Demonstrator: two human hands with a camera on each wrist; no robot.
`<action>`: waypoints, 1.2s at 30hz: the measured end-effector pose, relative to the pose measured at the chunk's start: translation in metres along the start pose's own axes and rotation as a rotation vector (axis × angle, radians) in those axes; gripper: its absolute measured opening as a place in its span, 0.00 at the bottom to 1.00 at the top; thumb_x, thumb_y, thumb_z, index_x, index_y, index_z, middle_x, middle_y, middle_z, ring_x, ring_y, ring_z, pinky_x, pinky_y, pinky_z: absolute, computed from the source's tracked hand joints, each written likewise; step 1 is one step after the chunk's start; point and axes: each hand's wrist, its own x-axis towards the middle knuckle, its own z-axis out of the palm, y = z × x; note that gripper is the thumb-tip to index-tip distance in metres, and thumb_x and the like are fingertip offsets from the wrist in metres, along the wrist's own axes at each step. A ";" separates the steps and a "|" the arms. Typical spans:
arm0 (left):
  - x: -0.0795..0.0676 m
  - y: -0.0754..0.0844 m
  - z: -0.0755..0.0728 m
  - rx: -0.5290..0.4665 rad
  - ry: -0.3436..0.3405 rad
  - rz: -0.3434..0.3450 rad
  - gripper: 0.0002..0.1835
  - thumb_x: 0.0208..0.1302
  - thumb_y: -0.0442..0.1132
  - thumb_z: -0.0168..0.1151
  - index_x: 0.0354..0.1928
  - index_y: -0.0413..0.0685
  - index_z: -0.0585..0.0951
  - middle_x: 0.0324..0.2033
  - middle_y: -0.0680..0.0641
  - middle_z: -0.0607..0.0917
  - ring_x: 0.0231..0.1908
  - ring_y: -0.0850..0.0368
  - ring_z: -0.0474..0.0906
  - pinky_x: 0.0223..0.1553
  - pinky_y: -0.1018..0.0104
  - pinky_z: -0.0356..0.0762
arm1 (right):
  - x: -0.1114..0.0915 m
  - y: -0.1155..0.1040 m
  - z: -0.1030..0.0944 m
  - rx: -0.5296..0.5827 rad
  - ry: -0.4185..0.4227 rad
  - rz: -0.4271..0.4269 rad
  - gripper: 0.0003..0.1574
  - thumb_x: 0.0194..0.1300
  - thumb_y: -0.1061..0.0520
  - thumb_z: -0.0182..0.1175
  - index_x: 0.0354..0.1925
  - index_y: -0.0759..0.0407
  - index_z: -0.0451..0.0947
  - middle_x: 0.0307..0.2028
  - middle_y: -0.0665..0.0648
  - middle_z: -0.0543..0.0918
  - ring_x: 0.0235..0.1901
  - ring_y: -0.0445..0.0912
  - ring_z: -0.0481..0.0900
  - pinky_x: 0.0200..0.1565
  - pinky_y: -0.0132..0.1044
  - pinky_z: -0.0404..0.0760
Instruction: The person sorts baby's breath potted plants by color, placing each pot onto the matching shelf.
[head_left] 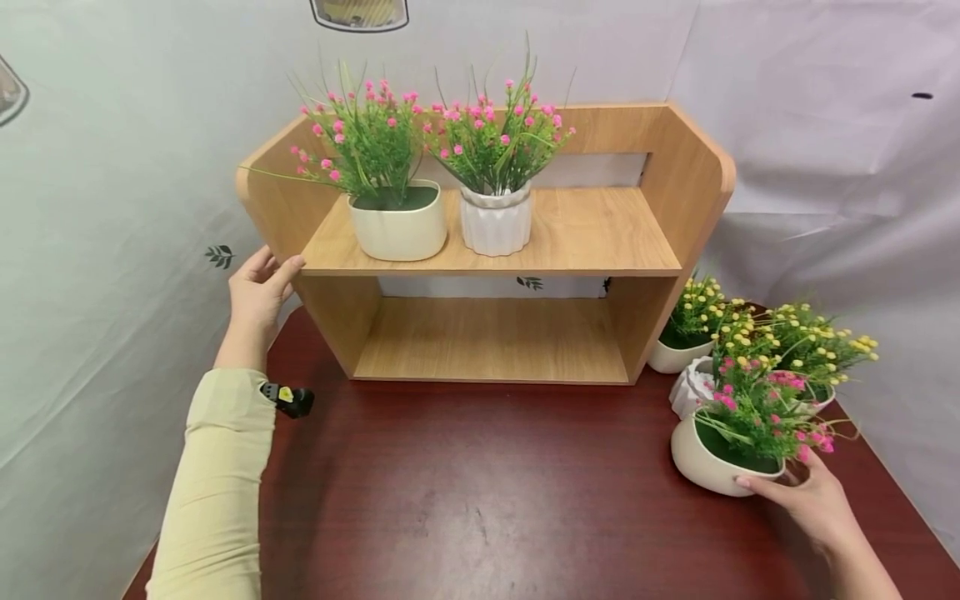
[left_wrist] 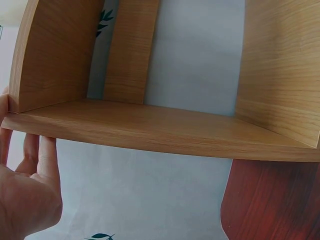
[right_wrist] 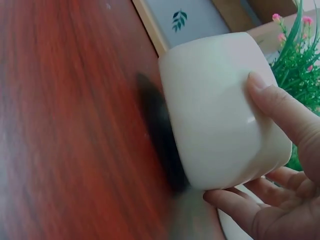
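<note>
My right hand point(head_left: 813, 500) grips a cream oval flower pot point(head_left: 723, 462) with pink flowers, its thumb on the near wall and the fingers around the end. In the right wrist view the pot point(right_wrist: 220, 110) appears lifted a little off the table, with a dark shadow beneath. My left hand point(head_left: 258, 287) holds the left side panel of a two-tier wooden shelf point(head_left: 491, 333); the left wrist view shows its fingers point(left_wrist: 48, 157) against the board's edge. On the upper tier stand a cream oval pot point(head_left: 397, 229) and a white fluted pot point(head_left: 495, 221), both with pink flowers.
Right of the shelf, pots with yellow flowers point(head_left: 810, 333) crowd together, among them a white fluted pot point(head_left: 692, 387) and a cream pot point(head_left: 671, 357). All stand on a dark red table point(head_left: 465, 492). Pale cloth point(head_left: 112, 250) hangs behind and at both sides.
</note>
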 end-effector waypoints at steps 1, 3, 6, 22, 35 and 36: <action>0.000 0.000 0.000 0.003 -0.001 0.002 0.31 0.54 0.44 0.70 0.62 0.66 0.74 0.65 0.49 0.70 0.63 0.56 0.67 0.68 0.57 0.58 | 0.000 -0.002 0.001 0.004 0.003 -0.009 0.64 0.62 0.53 0.64 0.72 0.71 0.28 0.70 0.78 0.40 0.70 0.66 0.39 0.35 0.07 0.63; -0.001 0.001 0.000 0.007 -0.004 0.004 0.31 0.54 0.44 0.70 0.62 0.66 0.74 0.65 0.49 0.70 0.64 0.55 0.67 0.68 0.57 0.58 | -0.001 -0.005 0.003 -0.003 0.009 -0.029 0.62 0.62 0.54 0.64 0.72 0.70 0.31 0.70 0.76 0.42 0.72 0.57 0.42 0.37 0.07 0.63; -0.001 0.001 0.000 0.009 -0.001 0.005 0.31 0.54 0.45 0.70 0.62 0.66 0.74 0.65 0.49 0.70 0.63 0.55 0.68 0.68 0.57 0.58 | -0.001 -0.009 0.004 -0.037 0.029 -0.070 0.59 0.62 0.54 0.64 0.72 0.72 0.36 0.69 0.77 0.48 0.66 0.32 0.55 0.38 0.08 0.64; 0.001 0.000 -0.001 -0.027 -0.014 0.005 0.31 0.55 0.42 0.70 0.63 0.65 0.74 0.64 0.50 0.71 0.62 0.57 0.68 0.69 0.56 0.56 | -0.008 -0.042 -0.014 -0.049 0.105 -0.178 0.37 0.59 0.55 0.67 0.62 0.52 0.60 0.41 0.22 0.66 0.35 0.15 0.67 0.32 0.18 0.75; 0.003 -0.003 -0.003 -0.045 -0.042 0.069 0.30 0.56 0.39 0.69 0.62 0.61 0.75 0.53 0.54 0.78 0.54 0.61 0.73 0.68 0.53 0.57 | -0.007 -0.072 -0.021 -0.049 0.193 -0.247 0.35 0.56 0.57 0.69 0.59 0.50 0.65 0.39 0.26 0.70 0.32 0.16 0.70 0.30 0.17 0.73; 0.003 -0.004 -0.003 -0.041 -0.045 0.080 0.29 0.57 0.38 0.68 0.62 0.60 0.75 0.52 0.55 0.79 0.53 0.61 0.73 0.68 0.52 0.57 | -0.008 -0.074 -0.022 -0.035 0.202 -0.259 0.33 0.56 0.58 0.69 0.55 0.45 0.65 0.38 0.25 0.71 0.32 0.17 0.70 0.29 0.17 0.73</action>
